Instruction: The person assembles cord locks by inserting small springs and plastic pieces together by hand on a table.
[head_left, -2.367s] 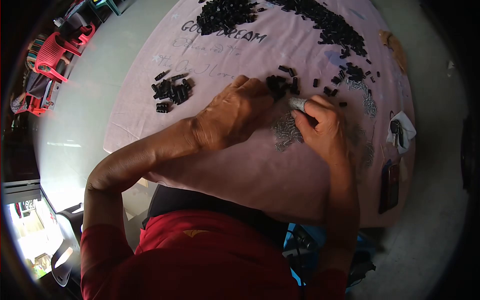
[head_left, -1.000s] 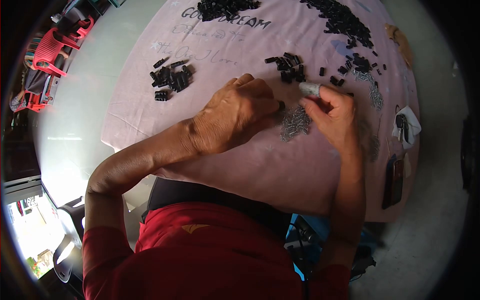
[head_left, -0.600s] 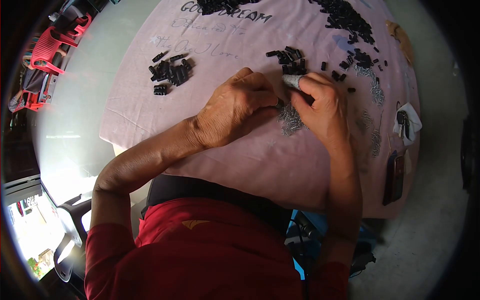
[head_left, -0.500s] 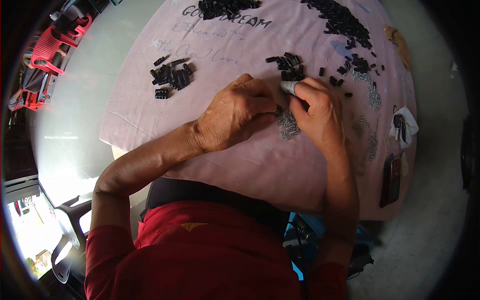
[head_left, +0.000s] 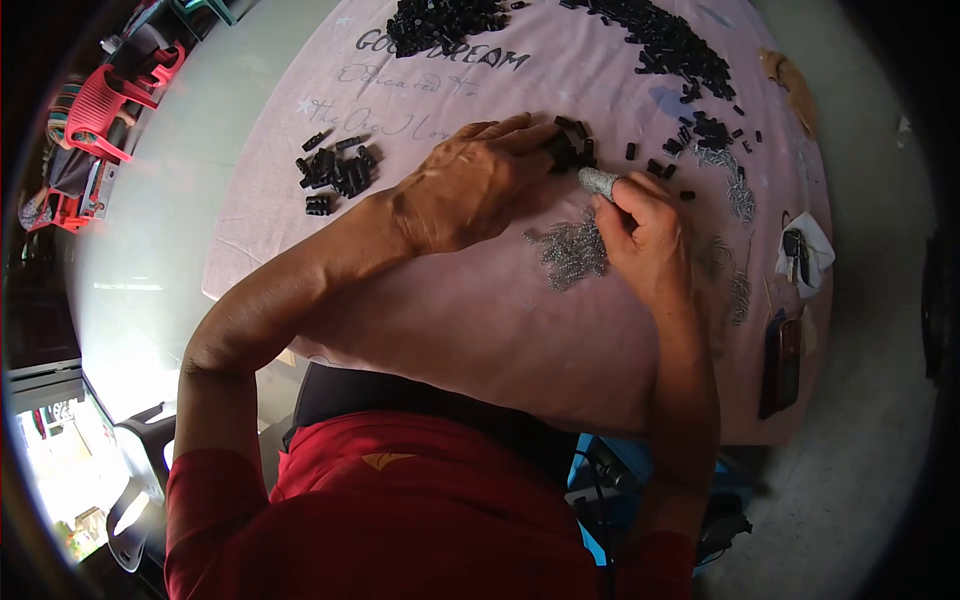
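My left hand (head_left: 478, 185) is stretched out flat over the cloth, fingers reaching to a small cluster of black cylindrical pieces (head_left: 565, 152); its fingertips partly cover them. Its thumb is hidden. My right hand (head_left: 645, 228) is curled, thumb close to the index finger, which wears a grey finger wrap (head_left: 598, 181). Whatever its fingers may hold is too small to make out. Between and below the hands lies a heap of small silvery metal pieces (head_left: 575, 252), like springs or screws. Another group of black pieces (head_left: 338, 172) lies left of my left hand.
A pink cloth (head_left: 450, 330) covers the table. Large heaps of black pieces (head_left: 450, 22) lie at the far side. More metal pieces (head_left: 740, 195), keys (head_left: 796, 255) on white cloth and a phone (head_left: 780, 367) are on the right. Red chairs (head_left: 100, 110) stand at left.
My left hand has moved away from the metal heap, up to the black pieces, and its fingers have straightened. My right hand has shifted slightly, and more of the metal heap shows.
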